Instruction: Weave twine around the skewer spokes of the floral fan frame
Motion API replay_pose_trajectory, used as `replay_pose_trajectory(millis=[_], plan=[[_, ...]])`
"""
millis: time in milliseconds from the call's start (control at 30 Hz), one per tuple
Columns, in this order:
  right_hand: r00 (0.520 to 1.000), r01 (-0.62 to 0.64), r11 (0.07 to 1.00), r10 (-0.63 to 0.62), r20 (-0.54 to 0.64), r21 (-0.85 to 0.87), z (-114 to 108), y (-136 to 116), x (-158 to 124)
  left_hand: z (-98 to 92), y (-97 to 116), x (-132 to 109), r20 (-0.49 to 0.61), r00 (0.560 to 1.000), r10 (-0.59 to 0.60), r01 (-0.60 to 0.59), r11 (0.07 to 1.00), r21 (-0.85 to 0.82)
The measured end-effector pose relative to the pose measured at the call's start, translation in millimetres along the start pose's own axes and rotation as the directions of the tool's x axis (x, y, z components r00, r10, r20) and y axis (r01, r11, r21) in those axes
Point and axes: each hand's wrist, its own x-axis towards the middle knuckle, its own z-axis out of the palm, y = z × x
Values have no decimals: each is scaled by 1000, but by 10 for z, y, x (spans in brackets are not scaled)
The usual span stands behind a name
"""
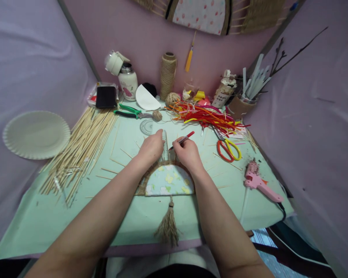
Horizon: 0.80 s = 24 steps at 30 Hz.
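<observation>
My left hand [153, 147] is closed on a clear ruler [165, 144], which stands lengthwise away from me above the craft piece. In my right hand [187, 151] is a red pen [186, 138], its dark tip close to the ruler's right edge. Beneath both hands lies a half-round fabric panel [169, 179] with a pale floral print and a brown twine border. Thin wooden sticks [109, 171] fan out from that border. A twine tassel [169, 224] hangs from its straight edge toward me. My wrists partly cover the border.
Bamboo sticks [84, 139] and a paper plate [36, 134] lie left. Green-handled pliers [129, 112] and a protractor [146, 126] sit beyond my left hand. Red and orange pipe cleaners [203, 116], scissors [229, 150] and a pink glue gun [261, 181] are at right.
</observation>
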Motion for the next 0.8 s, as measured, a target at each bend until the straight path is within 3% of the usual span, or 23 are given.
replay_pose_trajectory(millis=[800], plan=[[1000,13,1000,-13,2,8,-3,14,-2,-34,30,-20,12,1000,-5,6,1000,-1]])
